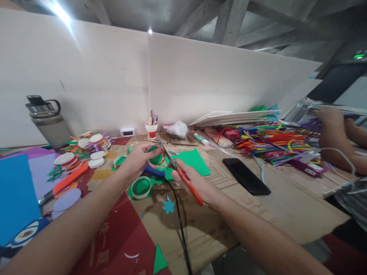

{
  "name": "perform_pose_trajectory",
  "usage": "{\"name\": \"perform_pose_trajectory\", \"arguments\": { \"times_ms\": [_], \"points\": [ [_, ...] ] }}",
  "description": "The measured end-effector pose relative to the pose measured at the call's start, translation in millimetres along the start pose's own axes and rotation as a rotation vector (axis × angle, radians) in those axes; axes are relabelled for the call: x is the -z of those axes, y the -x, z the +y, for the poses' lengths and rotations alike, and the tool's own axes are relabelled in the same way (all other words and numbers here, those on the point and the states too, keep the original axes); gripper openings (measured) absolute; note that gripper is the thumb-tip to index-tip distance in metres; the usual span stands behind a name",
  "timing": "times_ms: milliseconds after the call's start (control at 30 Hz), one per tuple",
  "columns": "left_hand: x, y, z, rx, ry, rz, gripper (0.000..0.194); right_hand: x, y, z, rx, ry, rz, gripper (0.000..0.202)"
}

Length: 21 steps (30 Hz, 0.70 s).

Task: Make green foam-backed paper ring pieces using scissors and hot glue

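Observation:
My left hand (141, 159) pinches a short paper-cup ring (163, 156) with a red and white wall and green paper across it. My right hand (192, 178) is closed around red-handled scissors (192, 193); their blades point up beside the ring's right edge, and I cannot tell whether they touch it. Below my hands lies a blue glue gun (155, 172) with a black cord. A second ring (150, 187) rests on green paper nearer to me, and another ring (117, 164) is partly behind my left hand. Behind my right hand lies a green sheet (197, 161).
A black phone (246, 176) lies to the right, before a heap of colourful pipe cleaners (275, 143). At left are a water bottle (48, 122), a red-handled cutter (70, 178) and blue paper (18, 196). Another person's arm (334, 128) is at far right.

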<state>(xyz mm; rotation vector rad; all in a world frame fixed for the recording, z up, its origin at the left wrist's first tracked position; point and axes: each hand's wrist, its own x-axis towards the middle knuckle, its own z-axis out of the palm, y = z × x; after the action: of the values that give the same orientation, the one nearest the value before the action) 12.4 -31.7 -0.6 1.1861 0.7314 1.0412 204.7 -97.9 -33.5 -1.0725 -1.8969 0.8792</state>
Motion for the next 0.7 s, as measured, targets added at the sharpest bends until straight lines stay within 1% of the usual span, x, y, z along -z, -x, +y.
{"name": "perform_pose_trajectory", "arguments": {
  "times_ms": [133,267,500,700],
  "points": [
    [2.3,-1.3,-1.6,-0.039,-0.100,-0.006,0.037,0.2,-0.6,1.0,-0.019,0.025,0.001,0.032],
    [4.0,-1.6,-3.4,-0.068,-0.173,-0.005,0.035,0.7,-1.4,3.4,-0.014,0.057,0.005,0.028],
    [3.3,0.6,-1.3,-0.088,-0.215,-0.035,0.035,1.5,0.2,3.0,-0.007,0.113,0.029,0.028],
    [6.0,0.7,3.4,-0.081,-0.275,-0.029,0.034,2.9,0.9,0.5,-0.005,0.130,0.007,0.032]
  ]
}}
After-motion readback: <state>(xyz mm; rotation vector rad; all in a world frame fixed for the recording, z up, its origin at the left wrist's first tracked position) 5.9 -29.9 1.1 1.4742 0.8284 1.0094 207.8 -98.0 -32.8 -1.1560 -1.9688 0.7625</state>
